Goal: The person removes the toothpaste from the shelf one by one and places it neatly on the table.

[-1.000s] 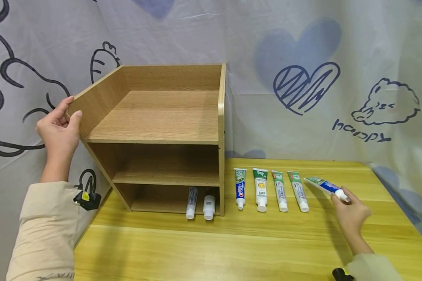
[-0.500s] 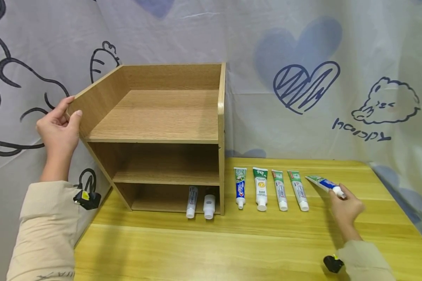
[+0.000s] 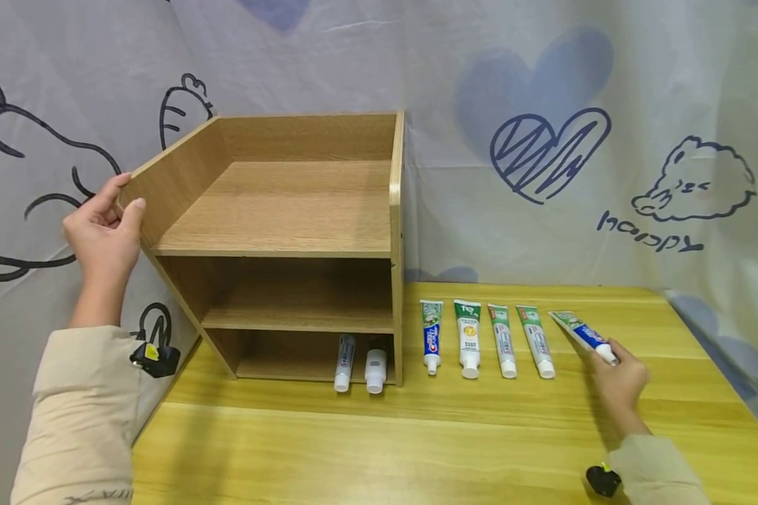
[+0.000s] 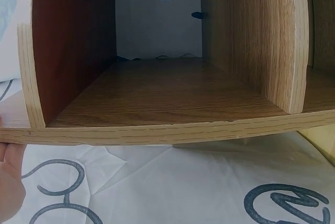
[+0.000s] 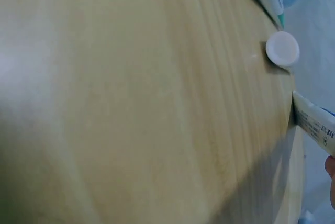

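Observation:
My left hand (image 3: 104, 228) pinches the front upper edge of the left side panel of a wooden shelf (image 3: 278, 203); its fingertips also show at the edge in the left wrist view. At the right, my right hand (image 3: 620, 379) holds a blue and green toothpaste tube (image 3: 584, 333) by its white cap end, the flat end pointing back and left, low over the table. To its left several toothpaste tubes lie in a row, among them a green and white one (image 3: 535, 342), a wider one (image 3: 469, 340) and a blue Crest one (image 3: 431, 338).
In the shelf's lowest compartment lie two tubes, a slim one (image 3: 344, 363) and a thicker white one (image 3: 375, 370), caps jutting past the front edge. The yellow wood-grain table (image 3: 366, 456) runs forward. A printed curtain (image 3: 543, 84) hangs behind and at both sides.
My right hand has moved a little left, and the held tube has swung more lengthwise, its flat end lined up near the row. My left hand has stayed on the shelf edge.

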Motion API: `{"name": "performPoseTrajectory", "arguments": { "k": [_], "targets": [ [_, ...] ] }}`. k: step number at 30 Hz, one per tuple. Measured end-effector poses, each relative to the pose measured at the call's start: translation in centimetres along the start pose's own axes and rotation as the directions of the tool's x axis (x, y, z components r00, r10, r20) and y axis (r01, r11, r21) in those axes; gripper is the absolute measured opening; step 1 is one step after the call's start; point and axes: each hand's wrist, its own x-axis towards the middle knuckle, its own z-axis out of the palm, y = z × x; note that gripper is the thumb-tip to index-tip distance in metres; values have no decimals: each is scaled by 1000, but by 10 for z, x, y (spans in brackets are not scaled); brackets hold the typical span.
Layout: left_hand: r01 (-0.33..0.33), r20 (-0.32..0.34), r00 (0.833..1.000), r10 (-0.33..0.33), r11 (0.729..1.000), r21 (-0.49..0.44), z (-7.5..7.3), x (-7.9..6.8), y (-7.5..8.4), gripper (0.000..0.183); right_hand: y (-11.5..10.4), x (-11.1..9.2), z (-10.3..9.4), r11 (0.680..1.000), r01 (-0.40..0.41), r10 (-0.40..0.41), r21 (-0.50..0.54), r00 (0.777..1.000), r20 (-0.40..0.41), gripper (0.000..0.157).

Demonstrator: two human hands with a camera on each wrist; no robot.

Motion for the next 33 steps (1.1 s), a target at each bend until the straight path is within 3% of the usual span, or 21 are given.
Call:
{"name": "performPoseTrajectory", "arguments": {
  "k": [7, 14, 20, 30, 33],
  "targets": [
    [19, 2, 1000, -19, 1000, 6, -2, 0, 1, 31, 1, -6, -1, 993, 67, -53, -98, 989, 135, 42],
    [5, 6, 1000, -5, 1000, 13, -1, 0, 3, 31, 4, -12, 8, 984, 25, 18, -174, 970, 244, 45],
    [30, 8, 1000, -30, 1000, -9, -1, 1, 3, 31, 9, -15, 12, 982, -64, 110, -176, 957, 268, 46],
    [42, -2, 999, -42, 999, -25, 0, 1, 2, 31, 9, -20, 11, 984, -105, 141, -142, 952, 273, 49],
    [47, -4, 999, -48, 998, -33, 0, 1, 3, 31, 9, -21, 11, 990, -97, 120, -107, 962, 246, 50]
  ]
}}
